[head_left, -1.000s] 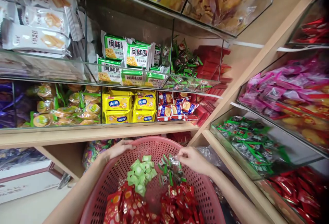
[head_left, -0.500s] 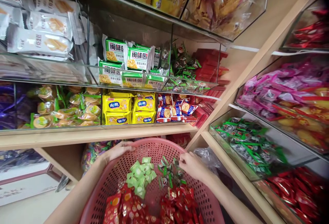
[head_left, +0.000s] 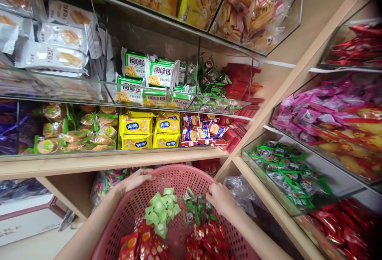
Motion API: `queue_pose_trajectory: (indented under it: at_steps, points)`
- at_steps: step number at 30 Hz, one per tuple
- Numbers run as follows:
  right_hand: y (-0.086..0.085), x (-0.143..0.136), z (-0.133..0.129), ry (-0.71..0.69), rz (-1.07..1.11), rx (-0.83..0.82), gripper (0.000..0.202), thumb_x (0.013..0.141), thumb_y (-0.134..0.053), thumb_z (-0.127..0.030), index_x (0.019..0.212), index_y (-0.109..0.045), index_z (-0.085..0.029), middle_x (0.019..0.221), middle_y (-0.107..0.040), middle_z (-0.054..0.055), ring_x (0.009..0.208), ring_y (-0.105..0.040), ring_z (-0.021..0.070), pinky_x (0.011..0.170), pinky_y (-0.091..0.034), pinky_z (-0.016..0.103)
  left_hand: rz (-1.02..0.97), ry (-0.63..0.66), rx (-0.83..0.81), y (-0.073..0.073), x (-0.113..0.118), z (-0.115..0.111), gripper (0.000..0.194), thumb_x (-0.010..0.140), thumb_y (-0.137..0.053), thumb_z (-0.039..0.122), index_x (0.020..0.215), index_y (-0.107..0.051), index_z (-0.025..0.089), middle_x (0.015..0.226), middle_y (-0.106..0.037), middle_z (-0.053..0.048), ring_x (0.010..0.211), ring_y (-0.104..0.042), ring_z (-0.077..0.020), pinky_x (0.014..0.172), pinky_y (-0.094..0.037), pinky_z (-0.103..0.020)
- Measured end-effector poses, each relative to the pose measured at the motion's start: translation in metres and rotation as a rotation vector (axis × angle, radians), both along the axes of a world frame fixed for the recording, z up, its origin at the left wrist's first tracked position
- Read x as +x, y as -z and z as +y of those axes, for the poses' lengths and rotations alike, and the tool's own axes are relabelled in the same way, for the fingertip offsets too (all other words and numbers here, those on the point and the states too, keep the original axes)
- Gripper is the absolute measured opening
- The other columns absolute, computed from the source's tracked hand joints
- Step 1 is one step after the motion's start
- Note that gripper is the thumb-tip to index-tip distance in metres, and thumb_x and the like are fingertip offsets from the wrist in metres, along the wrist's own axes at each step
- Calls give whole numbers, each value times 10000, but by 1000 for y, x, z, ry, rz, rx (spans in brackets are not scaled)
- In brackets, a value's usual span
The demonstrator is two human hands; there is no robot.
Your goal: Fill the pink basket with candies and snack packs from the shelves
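Wooden shelves (head_left: pixel 89 165) span the upper frame and right side, behind the pink basket (head_left: pixel 176 177) we hold at lower centre. Our left hand (head_left: pixel 135 180) curls over its upper-left rim and our right hand (head_left: pixel 221 198) closes narrowly on its upper-right rim, so the basket lies between them, neither hand clearly nearer, its rounded shape showing no clear long axis. Green-wrapped sweets (head_left: pixel 197 207) lie inside, just beside our right fingertips.
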State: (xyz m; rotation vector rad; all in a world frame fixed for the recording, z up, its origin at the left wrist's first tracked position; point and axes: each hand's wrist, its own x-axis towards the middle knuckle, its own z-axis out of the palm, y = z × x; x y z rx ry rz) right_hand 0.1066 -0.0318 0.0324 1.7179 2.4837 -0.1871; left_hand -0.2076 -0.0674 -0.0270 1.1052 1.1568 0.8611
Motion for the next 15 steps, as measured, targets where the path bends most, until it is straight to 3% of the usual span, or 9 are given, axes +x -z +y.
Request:
queue_pose_trajectory:
  at_steps: [2,4,9,12,15]
  points:
    - [-17,-2,3,11,13,93,227,807,-448,-281,693,-612,-172,764,-666,114,728,-637,220,549,-363,256,8,-2,8,-1,0,-1,301,671,-622,339,912,-660,163,877,-699,-13,825,-603,-189,798,-422,-282]
    - [-47,-6,7,3,88,244,321,846,-395,-363,671,-595,-184,675,-648,79,647,-621,189,522,-334,247,18,0,14,-1,0,-1,325,673,-618,352,937,-660,166,877,-701,-13,835,-602,-195,796,-422,-282]
    - [-156,-17,27,-70,513,691,350,853,-369,-453,676,-545,-207,544,-580,-14,503,-527,128,526,-335,236,45,7,25,3,-2,2,345,678,-610,365,951,-664,161,863,-705,-22,847,-602,-211,786,-425,-290]
    - [-209,-21,57,-65,644,855,222,795,-476,-405,807,-558,-199,625,-611,-6,566,-547,146,572,-379,255,27,7,37,5,-2,3,358,672,-612,351,973,-664,165,867,-707,-21,845,-602,-207,802,-419,-290]
    - [-241,-23,97,22,575,880,271,733,-552,-354,943,-553,-183,733,-636,26,699,-585,184,659,-424,304,1,7,35,6,-3,4,378,671,-608,342,1007,-653,174,876,-706,-21,856,-602,-210,817,-415,-298]
